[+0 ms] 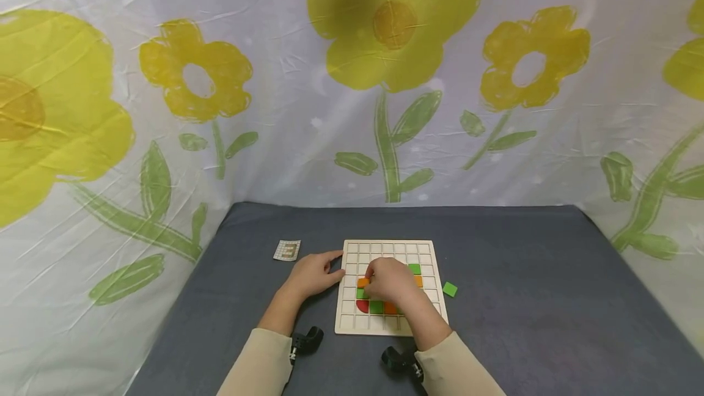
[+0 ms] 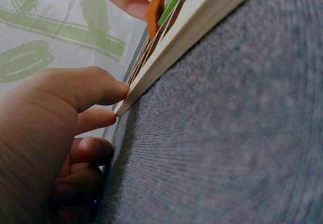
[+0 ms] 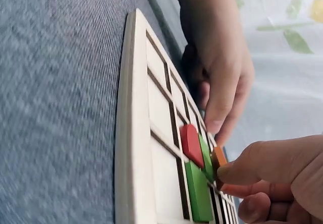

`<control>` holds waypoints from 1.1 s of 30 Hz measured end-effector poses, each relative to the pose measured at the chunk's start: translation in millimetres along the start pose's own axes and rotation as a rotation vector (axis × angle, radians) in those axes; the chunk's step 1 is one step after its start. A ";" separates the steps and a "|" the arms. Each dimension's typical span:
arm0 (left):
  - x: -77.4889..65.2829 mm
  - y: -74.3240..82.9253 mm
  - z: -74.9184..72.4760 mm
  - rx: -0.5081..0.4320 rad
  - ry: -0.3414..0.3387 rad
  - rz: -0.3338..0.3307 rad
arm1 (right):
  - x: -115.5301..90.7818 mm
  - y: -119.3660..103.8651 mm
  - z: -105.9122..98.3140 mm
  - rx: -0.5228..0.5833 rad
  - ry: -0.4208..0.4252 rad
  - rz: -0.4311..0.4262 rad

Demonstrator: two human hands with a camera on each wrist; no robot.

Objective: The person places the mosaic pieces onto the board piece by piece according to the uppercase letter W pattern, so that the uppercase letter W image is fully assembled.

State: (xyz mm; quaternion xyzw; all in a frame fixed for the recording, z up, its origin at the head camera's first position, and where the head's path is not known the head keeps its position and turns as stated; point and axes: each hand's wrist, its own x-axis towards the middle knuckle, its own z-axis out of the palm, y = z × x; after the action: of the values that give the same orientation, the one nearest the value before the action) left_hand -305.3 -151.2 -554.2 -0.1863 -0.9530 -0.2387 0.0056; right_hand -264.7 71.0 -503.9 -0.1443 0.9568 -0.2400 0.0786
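Note:
A pale wooden grid board [image 1: 346, 325] lies on the dark cloth. My left hand [image 1: 310, 275] touches its left edge with thumb and index fingertip, which also shows in the left wrist view. Over the left part of the grid, my right hand [image 1: 389, 280] pinches an orange tile [image 3: 219, 159] between thumb and fingers. That tile stands tilted above the board in the left wrist view. Just nearer than it sit a green tile [image 1: 361, 293] and a rounded red piece [image 1: 362, 306]. Beside the red one are another green tile [image 1: 376, 307] and an orange one [image 1: 390, 308]. My right hand hides the grid's middle.
On the board's right side sit a green tile [image 1: 414, 269] and an orange tile [image 1: 418, 280]. One loose green tile [image 1: 450, 289] lies on the cloth right of the board. A small printed card [image 1: 287, 250] lies to the left. Flowered fabric [image 1: 297, 157] hangs behind the table.

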 end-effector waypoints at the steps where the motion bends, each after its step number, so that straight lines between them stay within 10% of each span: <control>1: 0.1 -0.2 0.3 0.000 0.003 0.004 | 0.4 1.2 0.3 0.004 0.006 0.008; 33: -0.9 4.4 -1.8 0.016 0.013 0.002 | 0.1 7.2 7.6 0.026 0.152 0.003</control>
State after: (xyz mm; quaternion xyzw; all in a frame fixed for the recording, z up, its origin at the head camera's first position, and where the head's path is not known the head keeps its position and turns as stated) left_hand -303.1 -148.8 -550.7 -0.1857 -0.9546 -0.2324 0.0133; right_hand -264.9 73.7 -514.0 -0.1234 0.9569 -0.2626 0.0078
